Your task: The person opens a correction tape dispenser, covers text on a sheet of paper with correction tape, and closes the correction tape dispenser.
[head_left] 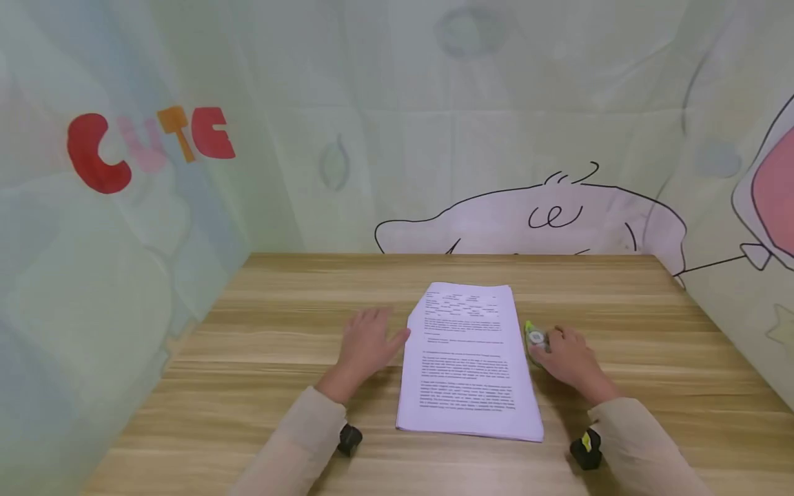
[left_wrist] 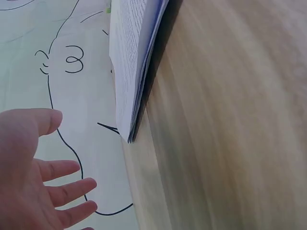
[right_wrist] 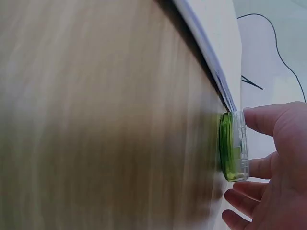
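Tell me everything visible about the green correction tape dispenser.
The correction tape dispenser is small, elongated and plastic-looking: translucent green on one side, clear on the other, with a pale round hub visible from above. It is right of the printed papers, green side toward the tabletop. The right hand holds it; whether it touches the tabletop is unclear.

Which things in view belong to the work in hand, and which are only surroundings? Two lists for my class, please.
Apparently in the work:
printed sheets, stacked
green dispenser, beside the sheets
right hand, holding the dispenser
left hand, open beside the sheets

Surroundings:
wooden table, underneath
CUTE lettering
balloon drawing
black wrist devices, worn
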### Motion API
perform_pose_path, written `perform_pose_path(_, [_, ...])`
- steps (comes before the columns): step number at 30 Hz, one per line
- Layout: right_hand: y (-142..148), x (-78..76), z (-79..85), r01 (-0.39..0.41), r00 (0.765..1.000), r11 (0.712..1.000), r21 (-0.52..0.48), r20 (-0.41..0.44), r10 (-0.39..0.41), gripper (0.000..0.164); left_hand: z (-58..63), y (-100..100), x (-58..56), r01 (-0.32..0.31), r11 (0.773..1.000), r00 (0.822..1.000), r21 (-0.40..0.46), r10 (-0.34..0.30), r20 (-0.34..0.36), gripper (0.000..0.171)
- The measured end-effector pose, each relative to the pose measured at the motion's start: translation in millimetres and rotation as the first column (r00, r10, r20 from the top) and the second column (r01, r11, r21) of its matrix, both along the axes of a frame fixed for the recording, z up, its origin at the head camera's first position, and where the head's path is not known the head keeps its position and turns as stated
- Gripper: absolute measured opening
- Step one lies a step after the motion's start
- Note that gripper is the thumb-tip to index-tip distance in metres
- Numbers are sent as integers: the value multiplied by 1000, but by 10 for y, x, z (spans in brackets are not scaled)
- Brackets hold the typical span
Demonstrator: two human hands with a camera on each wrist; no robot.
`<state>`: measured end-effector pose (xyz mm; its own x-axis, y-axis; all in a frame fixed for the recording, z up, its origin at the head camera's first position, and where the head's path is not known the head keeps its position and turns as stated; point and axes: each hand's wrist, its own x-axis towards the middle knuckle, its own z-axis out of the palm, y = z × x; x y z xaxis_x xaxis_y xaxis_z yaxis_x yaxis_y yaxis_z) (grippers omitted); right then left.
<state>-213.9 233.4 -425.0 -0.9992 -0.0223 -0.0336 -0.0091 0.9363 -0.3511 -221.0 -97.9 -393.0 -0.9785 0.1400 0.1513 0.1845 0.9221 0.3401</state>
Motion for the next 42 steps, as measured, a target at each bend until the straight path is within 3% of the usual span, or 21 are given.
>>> perform_pose_path(11, [-94,-91,34,8,1000,986,-165,0,-8,55,-92,118,-16,46,997,999,-58,-45,21,61])
perform_pose_path(14, [-140,-87,77,-41,999,963,-267,-23,36,48,-77,131,-3,70,996,997,-50,-69,17,60])
perform_pose_path(17, [-244,-45,160,-136,991,919,-369,-35,132,43,-16,163,18,117,993,993,-18,-118,-9,56])
perform_pose_path(20, [-407,-9,234,-229,969,874,-430,-18,245,34,75,233,43,205,978,977,-19,-206,-55,48])
perform_pose_path(26, [-722,35,329,-352,911,797,-491,15,412,26,244,394,77,396,918,914,-25,-397,-84,42])
perform_pose_path(31, [-832,49,373,-413,880,743,-527,-19,475,21,300,439,56,444,892,896,77,-442,-53,40])
perform_pose_path(38, [-870,65,384,-445,858,718,-535,-26,513,20,244,399,7,494,859,869,132,-490,-68,23])
perform_pose_path(42, [-894,68,372,-415,852,703,-578,25,524,21,234,378,-1,507,850,862,145,-500,-80,19])
